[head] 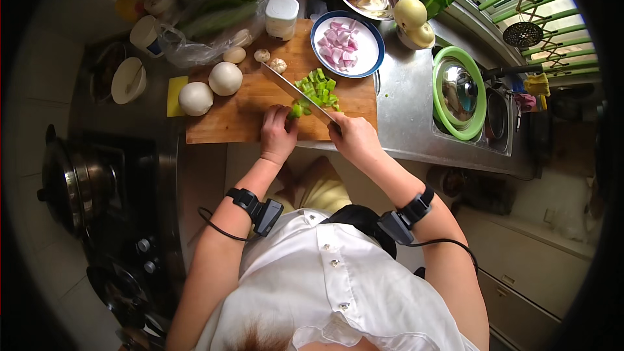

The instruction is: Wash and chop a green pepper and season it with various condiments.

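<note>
My right hand (352, 137) grips the handle of a kitchen knife (297, 92), whose blade slants up and left over the wooden cutting board (224, 129). Beside the blade, my left hand (280, 131) has curled fingers against a piece of green pepper (296, 110); how firmly it is held is partly hidden. Chopped green pieces (321, 88) lie mostly on the blade's right side. Behind them, a blue-rimmed plate (372, 58) holds cut purple onion (338, 44). Two garlic bulbs (278, 65) rest near the knife tip, with round white vegetables (225, 78) to their left.
A white-lidded container (282, 17) and a plastic bag of green vegetables (214, 19) stand at the back. Left are a white bowl (128, 81), a yellow sponge-like piece (176, 96) and a stove with a metal pot (78, 187). Right, a green basin (458, 132) sits at the sink.
</note>
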Motion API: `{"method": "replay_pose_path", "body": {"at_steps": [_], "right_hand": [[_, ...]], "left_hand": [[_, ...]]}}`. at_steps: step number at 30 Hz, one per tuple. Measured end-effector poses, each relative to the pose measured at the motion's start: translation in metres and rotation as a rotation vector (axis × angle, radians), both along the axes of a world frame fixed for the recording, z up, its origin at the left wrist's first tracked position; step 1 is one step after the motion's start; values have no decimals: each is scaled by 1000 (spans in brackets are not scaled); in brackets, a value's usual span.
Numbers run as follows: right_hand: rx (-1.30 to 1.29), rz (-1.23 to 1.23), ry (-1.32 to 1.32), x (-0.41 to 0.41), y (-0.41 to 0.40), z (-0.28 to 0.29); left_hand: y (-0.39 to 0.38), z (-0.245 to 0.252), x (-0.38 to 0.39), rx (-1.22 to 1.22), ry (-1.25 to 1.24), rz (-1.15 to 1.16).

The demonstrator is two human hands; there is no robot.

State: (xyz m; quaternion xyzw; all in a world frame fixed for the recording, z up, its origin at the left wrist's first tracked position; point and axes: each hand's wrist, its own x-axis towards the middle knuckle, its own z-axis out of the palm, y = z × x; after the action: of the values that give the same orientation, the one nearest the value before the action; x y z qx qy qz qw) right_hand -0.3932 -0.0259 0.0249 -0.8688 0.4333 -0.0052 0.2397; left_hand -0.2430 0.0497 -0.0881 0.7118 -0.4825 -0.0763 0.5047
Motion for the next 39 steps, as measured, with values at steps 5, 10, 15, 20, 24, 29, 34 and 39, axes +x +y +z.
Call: {"method": "replay_pose_path", "body": {"at_steps": [5,10,15,20,24,29,34,39], "right_hand": [[41,8,43,4,8,-9],[8,36,14,14,-1,-23],[46,-26,-28,5,11,2],[81,18,73,7,17,-5],[90,-9,-10,17,11,-19],[35,3,-39,-2,11,-10],[-173,-167,-130,-50,14,13],[-200,-282,-90,-80,13,14]], "left_hand": [[1,-5,7,-27,-98,-34],[-1,0,5,-29,-87,-53],[7,4,0,13,236,18],[3,-1,7,-72,-34,1],[0,0,7,-102,-110,-17],[0,-1,7,-51,-119,-38],[-8,5,-2,16,-165,-31],[-36,39,-20,112,-420,-166]]}}
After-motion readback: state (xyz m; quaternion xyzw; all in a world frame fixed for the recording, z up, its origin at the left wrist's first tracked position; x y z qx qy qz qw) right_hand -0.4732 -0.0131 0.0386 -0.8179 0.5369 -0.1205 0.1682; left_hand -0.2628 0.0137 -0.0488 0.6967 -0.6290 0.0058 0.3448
